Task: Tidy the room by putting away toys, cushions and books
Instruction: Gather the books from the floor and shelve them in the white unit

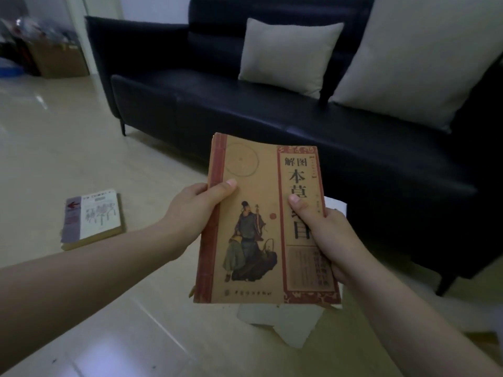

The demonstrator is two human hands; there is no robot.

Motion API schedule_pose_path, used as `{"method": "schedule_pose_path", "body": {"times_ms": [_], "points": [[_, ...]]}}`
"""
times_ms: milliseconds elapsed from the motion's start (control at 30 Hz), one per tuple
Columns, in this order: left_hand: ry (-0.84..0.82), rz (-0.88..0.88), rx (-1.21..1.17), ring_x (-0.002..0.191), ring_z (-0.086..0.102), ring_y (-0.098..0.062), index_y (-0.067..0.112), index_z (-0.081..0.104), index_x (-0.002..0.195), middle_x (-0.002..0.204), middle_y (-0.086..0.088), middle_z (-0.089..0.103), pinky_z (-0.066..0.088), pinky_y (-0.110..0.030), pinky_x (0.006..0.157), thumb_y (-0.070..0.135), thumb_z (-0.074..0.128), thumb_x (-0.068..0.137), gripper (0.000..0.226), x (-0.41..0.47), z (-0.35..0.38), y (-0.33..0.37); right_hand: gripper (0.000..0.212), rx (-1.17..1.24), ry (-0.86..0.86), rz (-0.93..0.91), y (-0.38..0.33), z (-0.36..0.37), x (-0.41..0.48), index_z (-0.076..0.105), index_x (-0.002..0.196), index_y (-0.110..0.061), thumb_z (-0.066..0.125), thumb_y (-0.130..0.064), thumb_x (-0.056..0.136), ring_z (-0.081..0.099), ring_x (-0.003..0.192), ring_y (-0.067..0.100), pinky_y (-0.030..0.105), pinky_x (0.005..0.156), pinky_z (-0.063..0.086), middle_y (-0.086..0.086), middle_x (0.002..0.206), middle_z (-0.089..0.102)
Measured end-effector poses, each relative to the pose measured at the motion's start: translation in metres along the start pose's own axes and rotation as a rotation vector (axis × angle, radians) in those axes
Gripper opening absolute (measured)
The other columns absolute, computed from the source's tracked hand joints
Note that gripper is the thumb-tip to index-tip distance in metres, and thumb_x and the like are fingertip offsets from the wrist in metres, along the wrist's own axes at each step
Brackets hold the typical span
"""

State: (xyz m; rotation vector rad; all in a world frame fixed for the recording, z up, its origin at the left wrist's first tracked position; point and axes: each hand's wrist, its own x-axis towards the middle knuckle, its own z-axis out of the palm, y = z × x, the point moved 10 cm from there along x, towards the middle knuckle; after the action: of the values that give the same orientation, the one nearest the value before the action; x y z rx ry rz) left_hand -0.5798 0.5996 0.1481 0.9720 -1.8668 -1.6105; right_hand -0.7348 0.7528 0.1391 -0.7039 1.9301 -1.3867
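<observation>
The brown book (261, 221) is held up in the air in front of the sofa (245, 110), cover facing up. The left hand (190, 213) is on its spine side and the right hand (326, 235) on its open side. The fingers (228, 185) of both hands are closed on it: each thumb presses on the cover and the rest go underneath, out of sight.

The likeliest slip, I judge, comes if one hand lets go to reach for something else. The cover looks worn and soft (its lower corners are frayed and the top edge bows), so a one-handed pinch at the edge could let the book sag, fan open and drop. A white sheet (283, 322) lies on the floor (81, 145) right under the book. It is partly hidden by the book, and a foot landing on it on these shiny tiles could skid. A second book (92, 219) lies on the floor to the left, well apart; bending for it with the first one loosely held invites a drop.

The sofa's front edge runs close ahead and to the right. A small cushion (288, 55) and a large cushion (408, 58) lean on its backrest, leaving the left part of the seat bare. Open floor stretches left toward a cardboard box (60, 61) in the far corner, and that side looks the freest path.
</observation>
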Motion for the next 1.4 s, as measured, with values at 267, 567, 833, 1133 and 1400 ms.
{"method": "schedule_pose_path", "body": {"times_ms": [267,567,833,1133,1400], "points": [[-0.222,0.052,0.038,0.082,0.071,-0.012,0.021,0.064,0.106,0.092,0.004,0.074,0.053,-0.024,0.066,0.044,0.058,0.089,0.029,0.007,0.170,0.051,0.046,-0.039,0.333,-0.035,0.029,-0.175,-0.037,0.066,0.107,-0.021,0.062,-0.058,0.080,0.072,0.083,0.013,0.037,0.079,0.057,-0.004,0.087,0.076],[-0.373,0.097,0.164,0.084,0.069,-0.010,0.027,0.062,0.104,0.095,0.007,0.072,0.049,-0.022,0.065,0.051,0.055,0.088,0.030,0.001,0.317,0.066,0.039,0.093,0.651,0.045,0.101,-0.291,-0.087,0.067,0.099,-0.023,0.065,-0.057,0.078,0.069,0.084,0.015,0.031,0.070,0.054,-0.003,0.089,0.074],[-0.408,0.170,0.243,0.079,0.069,-0.007,0.031,0.061,0.095,0.090,0.008,0.071,0.050,-0.021,0.065,0.053,0.055,0.086,0.024,-0.007,0.367,0.058,0.013,0.126,0.720,0.091,0.132,-0.326,-0.105,0.064,0.087,-0.035,0.067,-0.046,0.082,0.068,0.083,0.009,0.029,0.069,0.054,-0.009,0.089,0.073],[-0.622,0.201,0.380,0.094,0.066,-0.009,0.033,0.056,0.114,0.104,0.011,0.068,0.057,-0.033,0.082,0.058,0.056,0.082,0.041,-0.041,0.419,0.018,0.035,0.178,0.955,0.245,0.189,-0.337,-0.156,0.066,0.110,-0.028,0.071,-0.044,0.079,0.065,0.097,0.015,0.038,0.086,0.053,-0.009,0.103,0.071],[-0.883,0.290,0.477,0.094,0.064,-0.006,0.029,0.056,0.109,0.104,0.011,0.066,0.059,-0.032,0.080,0.050,0.077,0.063,0.055,-0.088,0.501,0.008,0.035,0.133,1.370,0.287,0.221,-0.351,-0.244,0.061,0.106,-0.026,0.071,-0.043,0.077,0.063,0.099,0.018,0.035,0.083,0.048,-0.007,0.103,0.067]]}}
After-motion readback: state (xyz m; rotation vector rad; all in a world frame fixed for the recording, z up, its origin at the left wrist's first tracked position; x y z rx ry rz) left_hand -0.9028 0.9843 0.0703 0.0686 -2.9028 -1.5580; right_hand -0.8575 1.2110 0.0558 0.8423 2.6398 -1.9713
